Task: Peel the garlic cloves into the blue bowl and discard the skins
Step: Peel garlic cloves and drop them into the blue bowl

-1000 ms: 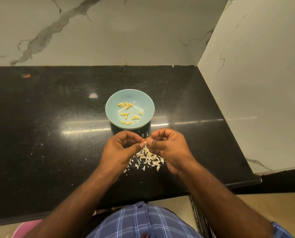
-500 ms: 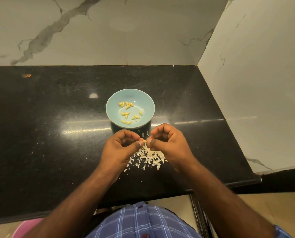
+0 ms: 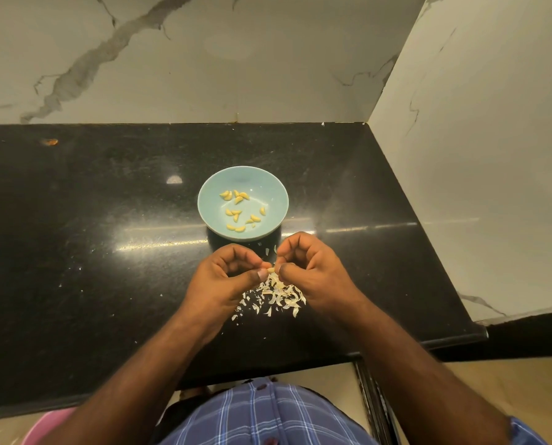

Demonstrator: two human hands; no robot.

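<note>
A light blue bowl (image 3: 215,191) stands on the black counter and holds several peeled yellow garlic cloves (image 3: 236,213). Just in front of it, my left hand (image 3: 226,277) and my right hand (image 3: 313,271) meet fingertip to fingertip and together pinch one small garlic clove (image 3: 270,270) above the counter. Thumbs and forefingers of both hands curl round it, so most of the clove is hidden. Below the hands lies a pile of pale garlic skins (image 3: 274,297) on the counter.
The black stone counter (image 3: 107,252) ends in a front edge near my body and a right edge by the marble side wall (image 3: 476,155). A marble back wall rises behind. A small orange scrap (image 3: 49,142) lies far left. Something pink (image 3: 48,425) shows at the bottom left.
Both hands stay together over the skin pile, working the clove with small finger shifts. The bowl and pile have not moved.
</note>
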